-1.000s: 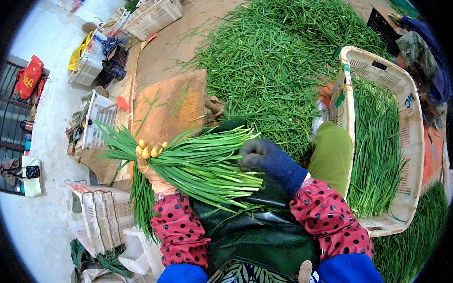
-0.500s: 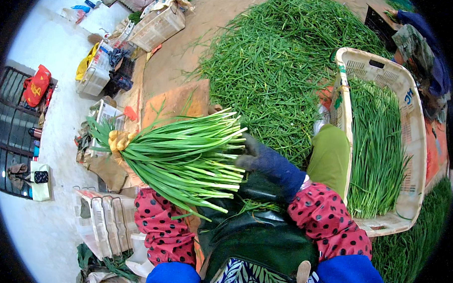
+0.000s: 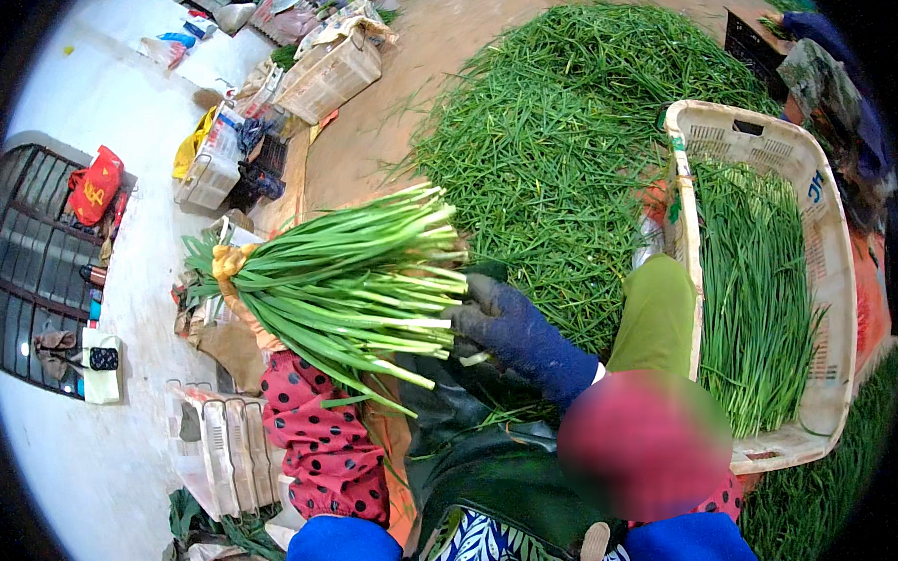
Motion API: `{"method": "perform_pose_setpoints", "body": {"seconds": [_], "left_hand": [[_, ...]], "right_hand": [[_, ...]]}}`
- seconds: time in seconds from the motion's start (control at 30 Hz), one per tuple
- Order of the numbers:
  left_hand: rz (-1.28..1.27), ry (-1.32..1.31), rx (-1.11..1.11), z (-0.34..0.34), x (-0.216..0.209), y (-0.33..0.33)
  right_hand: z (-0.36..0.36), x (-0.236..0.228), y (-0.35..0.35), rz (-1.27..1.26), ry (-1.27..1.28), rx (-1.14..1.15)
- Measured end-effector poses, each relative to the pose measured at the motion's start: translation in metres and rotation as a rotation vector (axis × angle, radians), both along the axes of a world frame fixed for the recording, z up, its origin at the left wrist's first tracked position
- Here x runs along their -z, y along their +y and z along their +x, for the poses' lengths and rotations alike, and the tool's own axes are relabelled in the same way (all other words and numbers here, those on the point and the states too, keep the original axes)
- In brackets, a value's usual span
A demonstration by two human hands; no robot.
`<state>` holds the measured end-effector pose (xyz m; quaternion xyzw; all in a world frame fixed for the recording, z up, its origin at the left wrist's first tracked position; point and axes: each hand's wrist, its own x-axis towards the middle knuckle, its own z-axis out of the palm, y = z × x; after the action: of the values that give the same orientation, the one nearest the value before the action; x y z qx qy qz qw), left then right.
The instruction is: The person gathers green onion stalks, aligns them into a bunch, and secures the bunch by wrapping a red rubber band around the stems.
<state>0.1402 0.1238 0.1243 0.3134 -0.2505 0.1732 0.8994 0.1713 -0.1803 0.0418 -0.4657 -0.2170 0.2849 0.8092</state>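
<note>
My left hand [image 3: 234,263], in a yellowish glove, is closed round the leafy part of a bunch of green chives [image 3: 345,274]. Their pale stalk ends fan out to the right over my lap. At these ends is my right hand [image 3: 485,314], in a dark glove with a navy cuff. Its fingers are curled in against the lower stalk tips; what they pinch is hidden. A short pale piece [image 3: 474,359] shows just under that hand. A dark green apron [image 3: 475,467] covers my lap, with loose green blades on it.
A large heap of loose chives [image 3: 573,148] covers the floor ahead. On my right a white plastic crate [image 3: 680,243] holds chives lying lengthwise. Other crates [image 3: 328,82] line the left wall. Another person's dark sleeve [image 3: 827,45] shows at far right.
My right hand has moved left and slightly down along the stalk ends. The bunch has shifted a little left relative to the surroundings, still in my left hand. The whole view has turned slightly.
</note>
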Motion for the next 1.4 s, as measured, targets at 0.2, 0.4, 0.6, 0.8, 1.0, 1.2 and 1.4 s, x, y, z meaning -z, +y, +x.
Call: {"method": "perform_pose_setpoints", "body": {"seconds": [0.2, 0.4, 0.6, 0.8, 1.0, 1.2, 1.4], "left_hand": [[0.063, -0.059, -0.041, -0.001, -0.013, 0.006], [-0.009, -0.029, 0.056, 0.010, -0.011, -0.010], [0.178, 0.199, -0.188, 0.012, -0.057, -0.059], [0.325, 0.259, -0.282, 0.024, -0.094, -0.066], [0.963, 0.281, -0.516, 0.035, -0.100, -0.120], [2.013, -0.112, -0.679, 0.016, -0.002, -0.211], [2.209, 0.055, -0.543, -0.028, 0.142, -0.252]], "right_hand": [[0.045, 0.074, -0.036, -0.326, -0.071, 0.091], [0.040, -0.005, -0.011, 0.096, 0.059, 0.107], [0.051, 0.055, -0.021, -0.199, -0.013, 0.139], [0.063, 0.127, -0.043, -0.001, 0.451, 0.272], [0.063, 0.117, -0.046, -0.405, 0.139, 0.276], [0.073, 0.076, -0.103, -0.319, 0.271, 0.257], [0.084, 0.033, -0.123, -0.597, 0.099, 0.218]]}}
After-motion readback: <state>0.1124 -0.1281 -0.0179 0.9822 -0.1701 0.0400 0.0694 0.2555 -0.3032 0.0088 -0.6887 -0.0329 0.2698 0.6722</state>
